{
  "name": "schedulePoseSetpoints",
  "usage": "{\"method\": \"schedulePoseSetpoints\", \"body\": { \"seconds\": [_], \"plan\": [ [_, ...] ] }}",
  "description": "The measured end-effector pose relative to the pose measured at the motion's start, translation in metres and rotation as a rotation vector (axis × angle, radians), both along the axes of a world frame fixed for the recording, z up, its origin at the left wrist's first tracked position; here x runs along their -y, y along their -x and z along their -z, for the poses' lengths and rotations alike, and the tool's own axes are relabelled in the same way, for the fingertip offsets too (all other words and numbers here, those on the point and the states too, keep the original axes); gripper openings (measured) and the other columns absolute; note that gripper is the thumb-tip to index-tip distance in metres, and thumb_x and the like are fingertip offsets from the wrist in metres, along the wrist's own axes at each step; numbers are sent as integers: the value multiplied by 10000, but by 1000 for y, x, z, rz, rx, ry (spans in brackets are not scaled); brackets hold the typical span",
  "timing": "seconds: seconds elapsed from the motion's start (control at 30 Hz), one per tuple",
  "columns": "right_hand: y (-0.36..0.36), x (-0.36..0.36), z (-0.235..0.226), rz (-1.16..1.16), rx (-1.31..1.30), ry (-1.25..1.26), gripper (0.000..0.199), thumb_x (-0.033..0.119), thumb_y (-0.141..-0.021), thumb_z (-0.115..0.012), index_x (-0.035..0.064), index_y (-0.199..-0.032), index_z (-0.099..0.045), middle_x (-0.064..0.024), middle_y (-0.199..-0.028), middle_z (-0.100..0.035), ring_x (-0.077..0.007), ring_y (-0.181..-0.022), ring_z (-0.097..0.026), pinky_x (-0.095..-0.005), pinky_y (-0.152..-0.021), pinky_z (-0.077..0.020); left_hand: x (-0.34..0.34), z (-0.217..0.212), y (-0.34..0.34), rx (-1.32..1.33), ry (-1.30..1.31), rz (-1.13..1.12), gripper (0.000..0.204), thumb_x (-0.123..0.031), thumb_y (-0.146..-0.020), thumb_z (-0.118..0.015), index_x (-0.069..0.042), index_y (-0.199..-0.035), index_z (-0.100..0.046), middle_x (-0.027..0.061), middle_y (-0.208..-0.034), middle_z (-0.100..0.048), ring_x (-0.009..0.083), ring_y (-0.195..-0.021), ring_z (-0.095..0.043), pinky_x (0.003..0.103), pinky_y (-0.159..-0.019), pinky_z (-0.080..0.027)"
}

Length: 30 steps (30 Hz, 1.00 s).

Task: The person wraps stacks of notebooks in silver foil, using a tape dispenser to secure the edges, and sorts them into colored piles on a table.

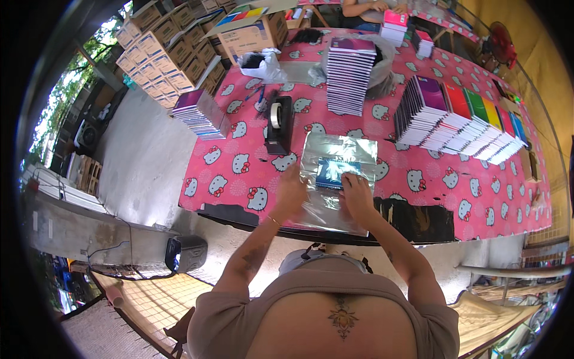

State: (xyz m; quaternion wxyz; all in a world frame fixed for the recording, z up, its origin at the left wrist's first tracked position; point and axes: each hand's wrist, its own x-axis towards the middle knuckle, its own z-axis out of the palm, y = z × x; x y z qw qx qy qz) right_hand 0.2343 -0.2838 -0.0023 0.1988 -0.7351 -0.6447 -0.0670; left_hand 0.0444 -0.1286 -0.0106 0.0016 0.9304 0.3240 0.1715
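Observation:
In front of me a sheet or bag of clear, shiny plastic [323, 210] lies on the table. A small blue notebook [330, 172] rests within its outline; glare hides whether the plastic covers it. At the notebook's right edge, my right hand [357, 194] is closed, with bent fingertips gripping it. My left hand [291, 192] is at the plastic's left edge, beside the notebook, its fingers smeared by motion. Beyond that hand stands a black tape dispenser [280, 140] with a roll of clear tape [275, 115].
A pink patterned cloth [239, 164] covers the table. Purple notebooks stand in a tall stack [347, 84] ahead and a shorter stack [200, 113] at left. Rows of colourful notebooks [457, 122] fill the right. Cardboard boxes [173, 57] rise behind; another person [365, 11] sits at the far side.

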Motion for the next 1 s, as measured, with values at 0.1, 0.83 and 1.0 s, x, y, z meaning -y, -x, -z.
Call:
{"method": "schedulePoseSetpoints", "body": {
  "seconds": [0.1,0.83,1.0],
  "plan": [
    [-1,1,-6,-25,-1,24,494,193,-766,-766,36,-1206,-607,-68,-1249,-554,-253,-1128,-571,-403,-987,-442,-81,-18,20,670,135,-270,260,-219,-940,-658,-10,-1092,-677,175,-1053,-688,336,-874,-673,396,-754,-541],
    [-8,3,-13,-83,-15,5,399,218,-773,-743,68,-1130,-646,-59,-1164,-622,-242,-1079,-610,-404,-908,-440,-54,-57,-7,581,726,-163,252,-275,-819,-731,-26,-794,-755,109,-701,-719,204,-647,-688,310,-614,-523],
    [-16,2,1,-94,35,-114,354,200,-753,-720,68,-1076,-660,-59,-1114,-629,-227,-1040,-616,-393,-885,-443,28,-57,-85,279,881,-219,300,-326,-830,-724,-30,-793,-761,120,-694,-722,182,-655,-698,344,-624,-538]
  ]
}}
